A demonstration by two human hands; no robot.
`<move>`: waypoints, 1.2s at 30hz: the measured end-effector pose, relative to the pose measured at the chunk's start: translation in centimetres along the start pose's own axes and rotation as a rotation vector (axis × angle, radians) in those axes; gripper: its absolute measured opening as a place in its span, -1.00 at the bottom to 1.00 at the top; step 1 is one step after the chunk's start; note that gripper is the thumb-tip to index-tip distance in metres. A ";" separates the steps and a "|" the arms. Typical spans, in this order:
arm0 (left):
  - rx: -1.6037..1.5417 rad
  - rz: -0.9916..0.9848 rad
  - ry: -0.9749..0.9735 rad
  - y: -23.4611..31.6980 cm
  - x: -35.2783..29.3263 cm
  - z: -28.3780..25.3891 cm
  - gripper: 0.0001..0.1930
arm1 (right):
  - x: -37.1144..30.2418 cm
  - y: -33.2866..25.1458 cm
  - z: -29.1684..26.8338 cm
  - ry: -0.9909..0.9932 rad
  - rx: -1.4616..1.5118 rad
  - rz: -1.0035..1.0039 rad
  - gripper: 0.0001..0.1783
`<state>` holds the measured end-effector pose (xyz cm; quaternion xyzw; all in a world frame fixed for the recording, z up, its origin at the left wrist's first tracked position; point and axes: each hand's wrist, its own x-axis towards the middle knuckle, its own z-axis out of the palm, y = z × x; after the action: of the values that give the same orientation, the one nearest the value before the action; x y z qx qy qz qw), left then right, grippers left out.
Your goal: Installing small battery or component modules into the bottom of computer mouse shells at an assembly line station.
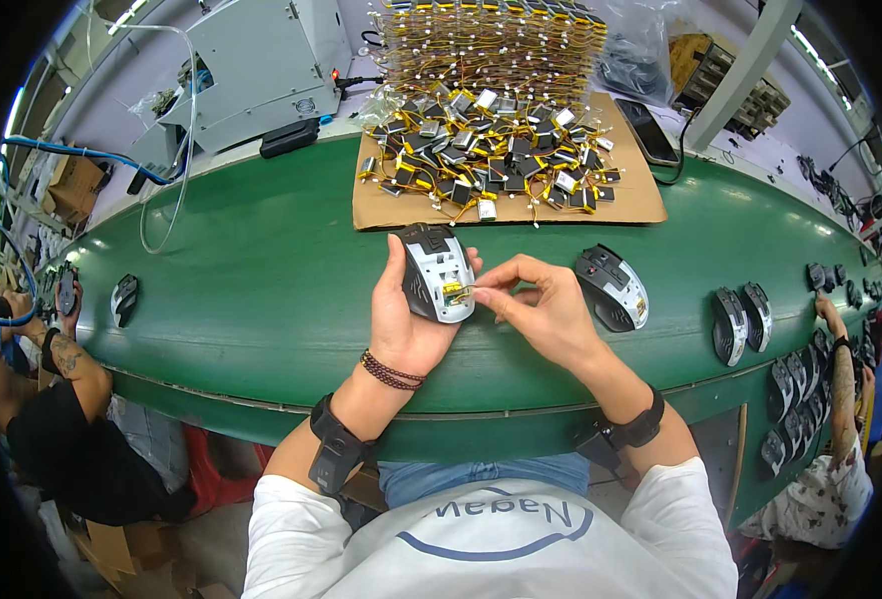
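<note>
A black and silver computer mouse lies in my left hand, palm under it and fingers wrapped round its sides. An open compartment in the mouse shows a small yellow-wrapped battery. My right hand pinches thumb and forefinger together at the compartment's right edge, on what looks like the battery's thin wire. The fingertips partly hide that spot. To the right of this hand another mouse rests on the green belt.
Beyond my hands, a cardboard sheet bears a heap of small wired batteries, with stacked batteries behind. A phone lies beside it. More mice sit at right, one mouse at left. Co-workers' arms reach in from both sides.
</note>
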<state>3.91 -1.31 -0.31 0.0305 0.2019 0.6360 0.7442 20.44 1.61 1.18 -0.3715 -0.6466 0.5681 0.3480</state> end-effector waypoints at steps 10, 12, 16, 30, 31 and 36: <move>0.044 0.083 -0.048 -0.4 0.2 -1.3 -0.49 | -0.4 -0.1 2.1 0.047 -0.799 -0.767 -0.80; -0.021 0.056 -0.050 -0.1 0.1 -1.0 -0.50 | -0.1 -0.2 1.6 0.005 -0.711 -0.745 -0.80; -0.006 0.063 0.013 -0.3 0.0 0.2 -0.52 | 0.8 -0.6 0.5 -0.110 -0.526 -0.714 -0.81; -0.083 0.050 -0.084 0.3 0.0 -0.3 -0.48 | 0.8 -0.1 2.1 0.105 -0.537 -0.761 -0.82; -0.086 0.048 -0.084 0.3 -0.1 -0.4 -0.48 | 0.7 -0.1 2.0 0.104 -0.540 -0.758 -0.82; -0.064 0.053 -0.058 0.5 -0.1 -0.7 -0.50 | 0.7 -0.5 1.1 -0.118 -0.776 -0.793 -0.81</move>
<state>3.17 -1.44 -0.81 0.0305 0.1587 0.6605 0.7332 19.06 1.65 1.61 -0.1680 -0.9170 0.1339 0.3361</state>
